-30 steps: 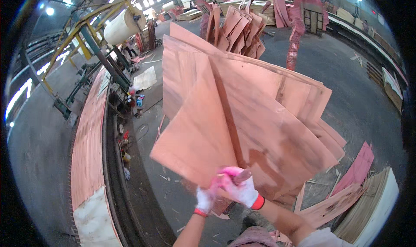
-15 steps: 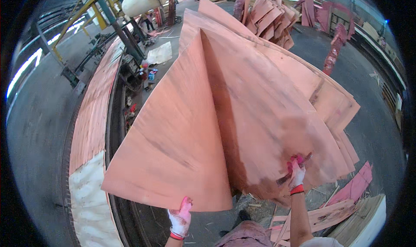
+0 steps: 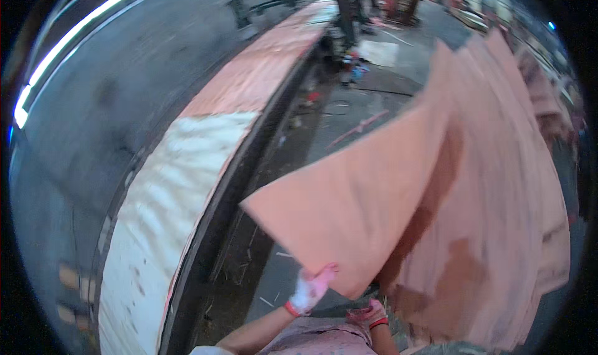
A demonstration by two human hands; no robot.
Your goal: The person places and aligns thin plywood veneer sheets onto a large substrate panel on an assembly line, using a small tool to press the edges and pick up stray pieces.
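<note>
- Much of the scene is smeared by motion, so edges and small things on the floor (image 3: 349,121) are hard to read.
- My left hand (image 3: 309,288), in a pale glove with a red cuff, is up against the lower edge of the thin reddish wood sheet (image 3: 374,199); its fingers (image 3: 325,273) point up and lie together against the sheet, though I cannot tell whether the thumb is behind it.
- My right hand (image 3: 369,314) is lower and mostly covered by the sheet and my own shirt; only a bit of glove and red cuff shows, so I cannot tell what its fingers are doing, only that they sit at the sheet's bottom corner.
- The sheet is held up in the air in front of me, off the floor, with a near corner pointing left toward the long conveyor (image 3: 205,168).
- Its long axis runs from my hands up and to the right, toward the far top corner; the right part is cut off by the dark rim of the view.
- A darker fold or shadow runs down the middle of the sheet, and I cannot tell if it is one sheet or two overlapping.
- Both hands are at the sheet's lowest edge; the rest rises above and to the right of them.
- The conveyor to my left carries pale and reddish sheets.
</note>
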